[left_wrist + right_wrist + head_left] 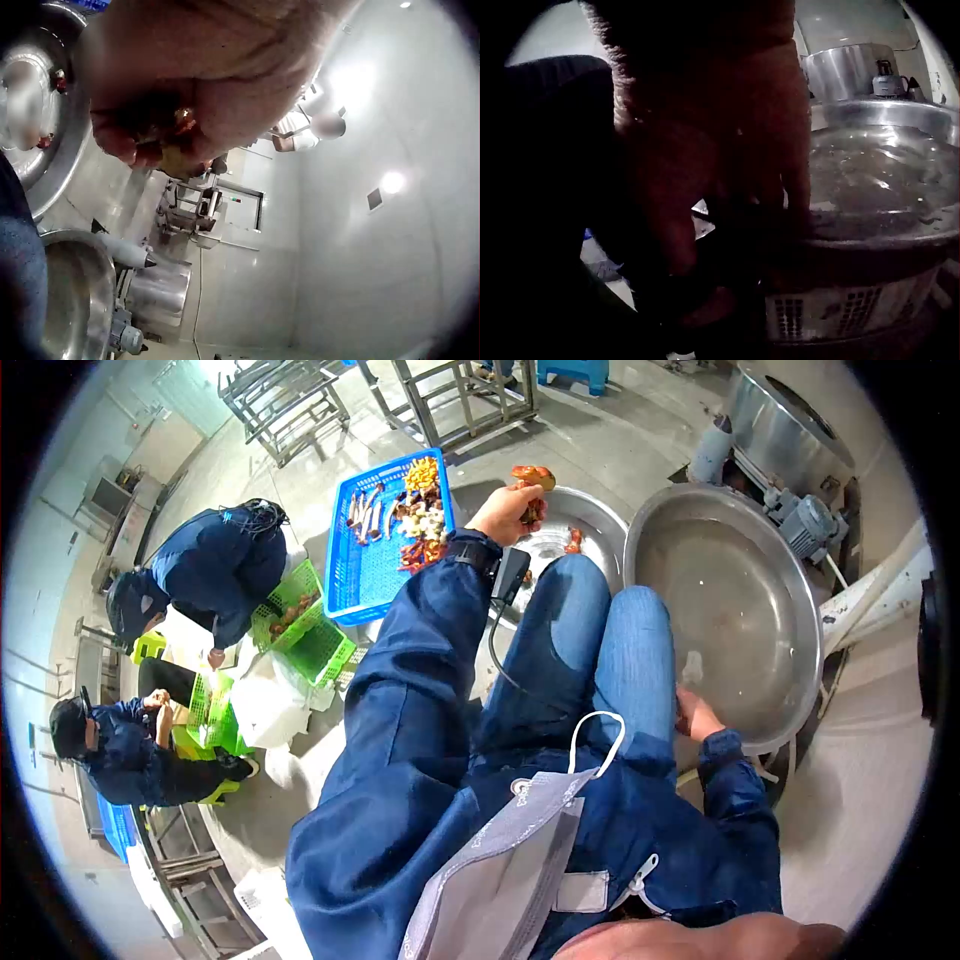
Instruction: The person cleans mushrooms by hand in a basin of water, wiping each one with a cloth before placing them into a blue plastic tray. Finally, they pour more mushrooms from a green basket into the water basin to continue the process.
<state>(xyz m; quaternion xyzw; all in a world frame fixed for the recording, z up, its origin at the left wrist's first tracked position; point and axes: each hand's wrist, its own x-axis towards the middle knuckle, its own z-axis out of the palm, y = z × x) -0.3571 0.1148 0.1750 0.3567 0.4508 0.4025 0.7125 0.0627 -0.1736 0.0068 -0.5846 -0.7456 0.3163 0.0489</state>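
Observation:
My left hand (505, 513) is raised over the near side of a round metal pan (598, 510). It grips a glossy orange-red, mushroom-like piece (534, 477), whose top stands out above the fingers. In the left wrist view the palm and curled fingers hide most of that piece (182, 120). Small red pieces (573, 541) lie in the pan. My right hand (695, 714) hangs low between my right thigh and a large metal basin (632, 545) of water. Its fingers (795, 172) point down beside the basin's rim in the dark right wrist view, thumb apart.
A blue crate (345, 575) left of the pan holds separate heaps of yellow, brown, pale and red pieces. Two people in dark clothes sit at the left by green baskets (318, 650). A motor (808, 525) and metal drum (790, 435) stand behind the basin.

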